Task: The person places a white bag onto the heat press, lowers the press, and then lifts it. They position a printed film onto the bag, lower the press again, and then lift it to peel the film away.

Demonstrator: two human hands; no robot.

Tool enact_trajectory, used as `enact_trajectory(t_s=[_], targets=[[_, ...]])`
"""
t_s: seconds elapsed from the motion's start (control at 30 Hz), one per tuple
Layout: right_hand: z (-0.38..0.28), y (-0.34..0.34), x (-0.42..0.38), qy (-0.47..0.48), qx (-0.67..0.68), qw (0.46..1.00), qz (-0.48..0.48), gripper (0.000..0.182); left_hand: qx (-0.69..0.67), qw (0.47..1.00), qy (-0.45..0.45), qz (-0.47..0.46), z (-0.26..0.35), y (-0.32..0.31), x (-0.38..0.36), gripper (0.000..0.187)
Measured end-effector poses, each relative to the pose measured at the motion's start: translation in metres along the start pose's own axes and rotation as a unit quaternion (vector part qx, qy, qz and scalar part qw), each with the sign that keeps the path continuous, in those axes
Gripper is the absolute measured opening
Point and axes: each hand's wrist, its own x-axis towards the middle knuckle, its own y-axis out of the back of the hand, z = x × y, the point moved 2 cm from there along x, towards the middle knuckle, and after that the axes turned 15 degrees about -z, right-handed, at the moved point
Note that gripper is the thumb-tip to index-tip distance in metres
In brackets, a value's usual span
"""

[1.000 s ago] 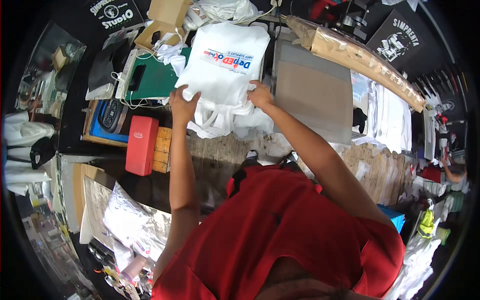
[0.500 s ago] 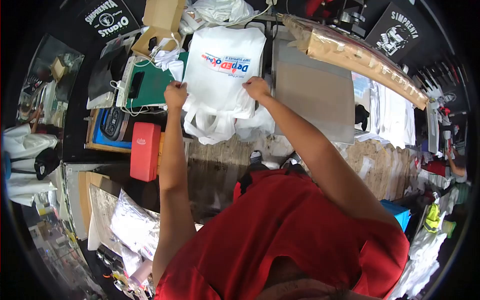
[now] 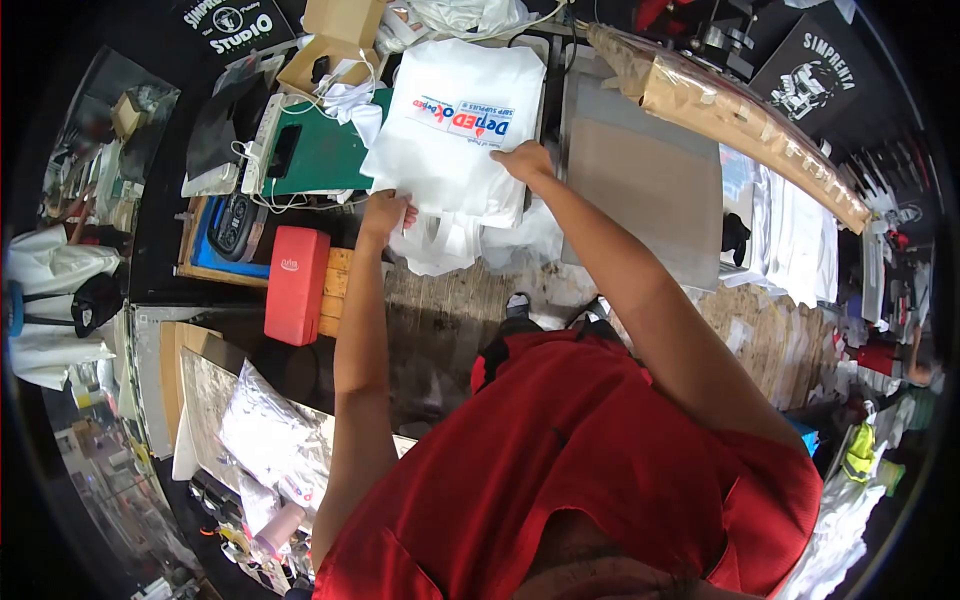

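Note:
A white tote bag (image 3: 425,150) with a red and blue print lies on a stack of similar white fabric at the far side. The print appears upside down from here. My left hand (image 3: 386,215) is closed on the bag's near left edge, close to the handles (image 3: 440,243) that hang down toward me. At the bag's right side, my right hand (image 3: 525,162) pinches the fabric beside the print. Its fingertips are partly hidden by the hand itself.
Left of the bag are a green board (image 3: 325,155) with a dark phone (image 3: 285,150), white cables and an open cardboard box (image 3: 335,35). A red case (image 3: 297,285) sits nearer. To the right are a grey-brown flat panel (image 3: 640,170) and a long wrapped cardboard bundle (image 3: 750,130).
My left hand has moved toward me and slightly right along the bag's edge. The bag's near left corner now lies skewed, and the whole view has shifted slightly.

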Motion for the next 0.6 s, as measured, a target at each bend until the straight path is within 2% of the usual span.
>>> enact_trajectory(t_s=[0.03,0.07,0.13,0.2,0.3,0.37,0.4,0.47,0.5,0.53,0.6], targets=[[-0.008,0.006,-0.015,-0.004,0.007,1.000,-0.017,0.051,-0.072,0.997,-0.032,-0.021,-0.006,0.003,0.005,0.032],[-0.013,0.008,-0.021,-0.006,0.013,0.999,-0.033,0.056,-0.075,0.997,-0.031,-0.019,0.001,0.000,-0.001,0.032],[-0.005,0.001,-0.008,0.002,-0.015,0.999,-0.042,0.060,-0.198,0.976,-0.054,-0.070,0.027,-0.007,-0.011,0.025],[-0.001,-0.006,0.007,0.008,-0.040,0.998,-0.048,0.064,-0.209,0.973,-0.059,-0.074,0.043,-0.013,-0.022,0.025],[0.002,-0.006,0.014,-0.011,-0.053,0.999,-0.001,0.063,-0.241,0.965,-0.065,-0.084,0.062,-0.016,-0.033,0.032],[-0.001,0.003,0.007,0.021,-0.011,0.999,0.026,0.064,-0.391,0.894,-0.131,-0.175,0.066,-0.011,-0.037,0.033],[-0.003,0.006,0.004,0.020,-0.011,0.999,0.025,0.064,-0.393,0.893,-0.130,-0.175,0.064,-0.009,-0.037,0.033],[-0.012,0.012,-0.008,-0.035,0.020,0.999,0.000,0.065,-0.554,0.765,-0.207,-0.256,0.064,-0.005,-0.038,0.038],[-0.013,0.014,-0.014,-0.010,0.072,0.994,-0.081,0.066,-0.576,0.752,-0.206,-0.245,0.061,-0.004,-0.038,0.040],[-0.011,0.010,-0.015,-0.008,0.070,0.994,-0.080,0.066,-0.576,0.751,-0.208,-0.246,0.056,-0.003,-0.038,0.040],[-0.003,-0.009,-0.015,-0.056,0.227,0.950,-0.206,0.062,-0.631,0.696,-0.210,-0.271,0.037,-0.003,-0.034,0.040]])
